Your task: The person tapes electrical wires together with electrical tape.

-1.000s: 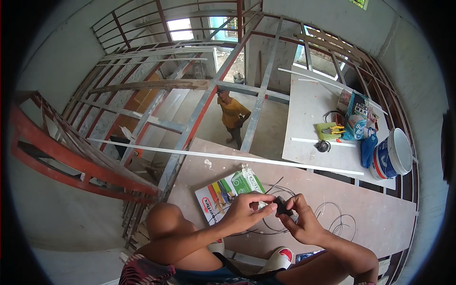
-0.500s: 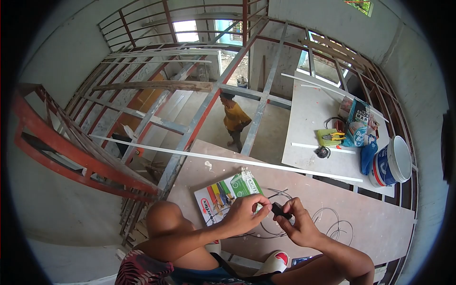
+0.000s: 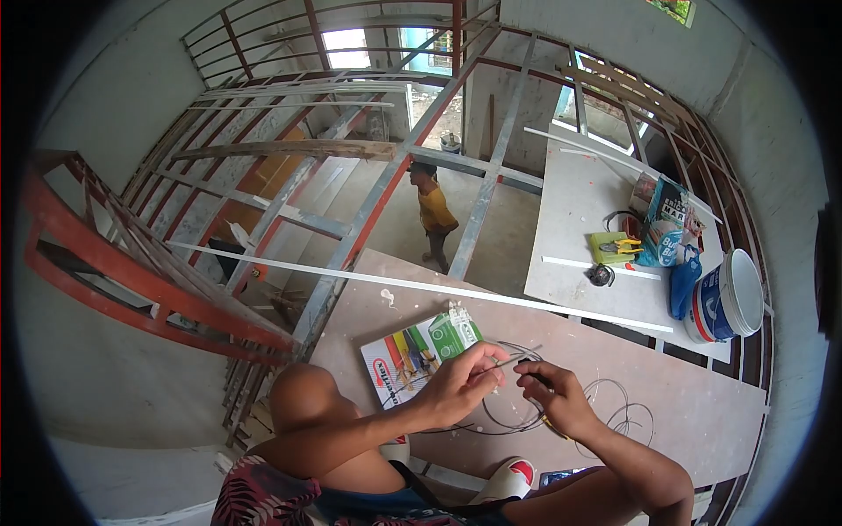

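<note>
My left hand (image 3: 465,386) is pinched on a thin dark wire (image 3: 524,353), whose end sticks out past the fingertips toward my right hand. My right hand (image 3: 561,401) is closed around a small black tool (image 3: 526,361); a bit of yellow shows below the palm, and its exact kind is hidden by the fingers. Under both hands, a loose coil of wire (image 3: 517,430) lies on the board. Beside my left hand is a printed box (image 3: 390,355) with cable pictures and a green end.
The board (image 3: 702,403) rests over an open metal frame (image 3: 377,215) above a lower floor. A person (image 3: 434,215) in a yellow shirt stands below. A long white strip (image 3: 421,289) crosses the board. At right are a white bucket (image 3: 737,298), bags (image 3: 662,223) and yellow-handled pliers (image 3: 627,246).
My hands have moved slightly apart. The black tool has turned within my right hand, and the wire end now shows beyond my left fingers. The person below has shifted.
</note>
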Available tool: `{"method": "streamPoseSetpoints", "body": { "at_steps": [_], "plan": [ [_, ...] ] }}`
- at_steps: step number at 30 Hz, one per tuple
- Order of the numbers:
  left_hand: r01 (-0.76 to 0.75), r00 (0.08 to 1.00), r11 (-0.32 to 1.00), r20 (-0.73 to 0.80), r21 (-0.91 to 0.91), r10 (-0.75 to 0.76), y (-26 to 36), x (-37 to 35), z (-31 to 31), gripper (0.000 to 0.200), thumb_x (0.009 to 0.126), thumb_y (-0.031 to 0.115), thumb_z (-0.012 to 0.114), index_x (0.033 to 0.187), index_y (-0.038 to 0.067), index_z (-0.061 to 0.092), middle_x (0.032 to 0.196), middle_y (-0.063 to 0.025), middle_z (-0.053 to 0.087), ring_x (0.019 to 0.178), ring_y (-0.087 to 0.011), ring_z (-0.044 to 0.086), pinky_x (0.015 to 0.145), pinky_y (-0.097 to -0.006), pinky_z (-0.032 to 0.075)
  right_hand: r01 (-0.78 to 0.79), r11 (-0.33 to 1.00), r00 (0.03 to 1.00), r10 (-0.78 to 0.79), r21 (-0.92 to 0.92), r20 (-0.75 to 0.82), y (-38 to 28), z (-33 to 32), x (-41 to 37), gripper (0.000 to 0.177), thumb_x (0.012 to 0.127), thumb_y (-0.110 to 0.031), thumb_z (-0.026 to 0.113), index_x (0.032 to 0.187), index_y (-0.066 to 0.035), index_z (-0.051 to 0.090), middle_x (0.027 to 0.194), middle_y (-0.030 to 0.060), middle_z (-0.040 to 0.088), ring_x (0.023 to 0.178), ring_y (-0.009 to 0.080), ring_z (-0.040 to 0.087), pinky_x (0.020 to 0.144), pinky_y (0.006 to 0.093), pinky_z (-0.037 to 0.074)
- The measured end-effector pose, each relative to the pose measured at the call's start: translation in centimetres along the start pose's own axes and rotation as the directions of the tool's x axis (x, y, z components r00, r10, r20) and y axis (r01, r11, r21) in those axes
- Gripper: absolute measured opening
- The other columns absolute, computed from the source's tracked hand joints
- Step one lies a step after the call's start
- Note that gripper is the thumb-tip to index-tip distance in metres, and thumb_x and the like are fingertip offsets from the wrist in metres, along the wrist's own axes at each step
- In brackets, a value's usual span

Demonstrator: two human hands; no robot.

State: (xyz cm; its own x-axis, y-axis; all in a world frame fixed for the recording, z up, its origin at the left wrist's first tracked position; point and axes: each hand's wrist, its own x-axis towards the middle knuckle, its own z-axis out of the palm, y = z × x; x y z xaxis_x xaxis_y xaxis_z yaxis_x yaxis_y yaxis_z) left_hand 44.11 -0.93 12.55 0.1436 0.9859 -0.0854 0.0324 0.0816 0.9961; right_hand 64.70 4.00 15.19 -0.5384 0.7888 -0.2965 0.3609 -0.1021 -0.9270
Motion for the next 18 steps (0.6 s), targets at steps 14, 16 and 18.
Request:
{"method": "streamPoseSetpoints", "body": {
  "at_steps": [14, 16, 18],
  "plan": [
    [-0.002, 0.993, 0.997, 0.12, -0.079, 0.012, -0.5, -0.2, 0.2, 0.023, 0.096, 0.006, 0.049, 0.117, -0.004, 0.051, 0.09, -0.0078, 0.067, 0.076, -0.0067, 0.057, 0.066, -0.0222, 0.044, -0.077, 0.91, 0.992, 0.11, 0.407, -0.058, 1.2, 0.5, 0.7, 0.021, 0.093, -0.02, 0.064, 0.095, 0.0, 0.071, 0.096, 0.0062, 0.068, 0.08, 0.0111, 0.055, 0.078, 0.0286, 0.046],
    [0.001, 0.992, 0.997, 0.127, -0.074, 0.009, -0.4, -0.3, 0.2, 0.023, 0.096, 0.006, 0.049, 0.117, -0.004, 0.051, 0.091, -0.0081, 0.067, 0.076, -0.0067, 0.057, 0.067, -0.0221, 0.044, -0.068, 0.909, 0.993, 0.101, 0.412, -0.057, 1.2, 0.5, 0.7, 0.021, 0.092, -0.02, 0.065, 0.098, -0.001, 0.072, 0.091, 0.0027, 0.067, 0.079, 0.0094, 0.052, 0.076, 0.0269, 0.045],
    [0.003, 0.991, 0.998, 0.134, -0.069, 0.006, -0.3, -0.3, 0.2, 0.023, 0.096, 0.006, 0.048, 0.117, -0.004, 0.051, 0.091, -0.0083, 0.068, 0.076, -0.0068, 0.057, 0.067, -0.0221, 0.044, -0.062, 0.907, 0.99, 0.108, 0.417, -0.087, 1.2, 0.6, 0.6, 0.02, 0.092, -0.019, 0.065, 0.095, -0.001, 0.073, 0.087, 0.0022, 0.067, 0.078, 0.0089, 0.052, 0.075, 0.0264, 0.045]
  ]
}}
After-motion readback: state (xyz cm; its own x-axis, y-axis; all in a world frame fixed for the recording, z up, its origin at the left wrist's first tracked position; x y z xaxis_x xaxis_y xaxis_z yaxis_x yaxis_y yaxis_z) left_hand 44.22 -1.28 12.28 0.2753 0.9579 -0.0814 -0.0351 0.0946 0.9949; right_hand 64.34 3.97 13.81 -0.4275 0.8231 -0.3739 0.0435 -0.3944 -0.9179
